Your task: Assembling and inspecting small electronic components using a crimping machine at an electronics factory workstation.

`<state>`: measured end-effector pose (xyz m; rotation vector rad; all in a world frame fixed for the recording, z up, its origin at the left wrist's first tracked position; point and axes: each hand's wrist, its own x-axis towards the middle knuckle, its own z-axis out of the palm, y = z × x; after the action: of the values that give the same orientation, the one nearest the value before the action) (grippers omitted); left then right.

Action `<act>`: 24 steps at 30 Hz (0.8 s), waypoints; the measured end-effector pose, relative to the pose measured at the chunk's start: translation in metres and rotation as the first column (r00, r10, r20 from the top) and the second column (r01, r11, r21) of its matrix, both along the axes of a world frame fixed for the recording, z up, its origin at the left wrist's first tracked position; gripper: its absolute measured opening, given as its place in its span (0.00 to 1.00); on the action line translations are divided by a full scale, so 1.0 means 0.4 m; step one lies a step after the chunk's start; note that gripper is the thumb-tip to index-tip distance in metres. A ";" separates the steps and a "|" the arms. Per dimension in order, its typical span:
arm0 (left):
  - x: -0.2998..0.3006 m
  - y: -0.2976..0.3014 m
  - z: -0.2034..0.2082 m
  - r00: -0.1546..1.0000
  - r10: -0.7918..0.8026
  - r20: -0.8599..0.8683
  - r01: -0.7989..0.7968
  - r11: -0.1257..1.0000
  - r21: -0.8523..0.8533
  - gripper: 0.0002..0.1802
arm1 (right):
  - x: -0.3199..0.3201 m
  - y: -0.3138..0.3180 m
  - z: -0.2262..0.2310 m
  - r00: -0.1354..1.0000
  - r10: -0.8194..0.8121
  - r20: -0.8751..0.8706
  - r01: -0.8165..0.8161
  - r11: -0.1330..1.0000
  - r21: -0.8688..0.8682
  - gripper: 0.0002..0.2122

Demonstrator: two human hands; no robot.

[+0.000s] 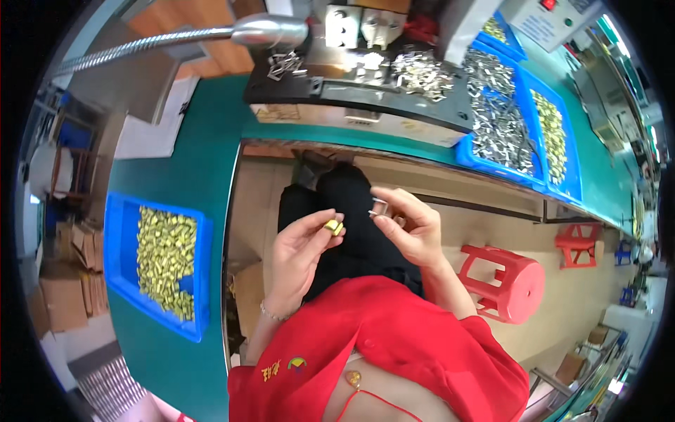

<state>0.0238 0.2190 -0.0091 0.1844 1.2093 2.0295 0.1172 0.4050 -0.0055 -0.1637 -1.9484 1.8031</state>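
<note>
Boxes [67, 302]: brown ones are standing at the far left, past the green table [162, 366].
Left blue tray [125, 243]: it is lying on the green table, and lots of little yellow bits [166, 257] are filling much of it.
White sheet [151, 133]: it is lying flat, farther up than that tray.
Bendy lamp [271, 32]: its silver neck is coming in from the left, and its head is hanging by the black stand [281, 90].
Left hand [297, 257]: its thumb and fingers are pinching one yellow block, and a thin bracelet [273, 311] is going around the wrist.
Yellow block [333, 226]: it is sitting in those fingertips, above the black pants [344, 190], near the silver piece but not touching it.
Silver piece [380, 207]: it is shining between the other thumb and finger.
Right hand [415, 228]: it is holding the silver piece by its sides.
Silver bits [425, 74]: they are lying in a heap on the black stand.
Right blue tray [499, 173]: it is holding a big pile of silver strips [499, 126].
Red stool [520, 288]: it is standing on the floor.
Outer blue tray [568, 193]: it is holding more yellow bits.
</note>
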 end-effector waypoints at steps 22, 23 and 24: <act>0.010 -0.021 -0.056 0.974 -0.038 0.223 -0.022 0.965 0.263 0.16 | -0.014 -0.053 -0.020 0.992 0.124 0.007 -0.124 0.992 0.012 0.15; 0.011 -0.021 -0.056 0.974 -0.037 0.224 -0.023 0.965 0.261 0.16 | -0.015 -0.056 -0.020 0.992 0.124 -0.005 -0.124 0.992 0.008 0.15; 0.012 -0.020 -0.054 0.977 -0.037 0.208 -0.021 0.963 0.268 0.16 | -0.016 -0.057 -0.020 0.992 0.124 -0.003 -0.124 0.992 0.007 0.15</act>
<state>0.0287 0.2110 -0.0308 0.0993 0.7987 2.1404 0.1109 0.3823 -0.0136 -0.0376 -2.0013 1.8737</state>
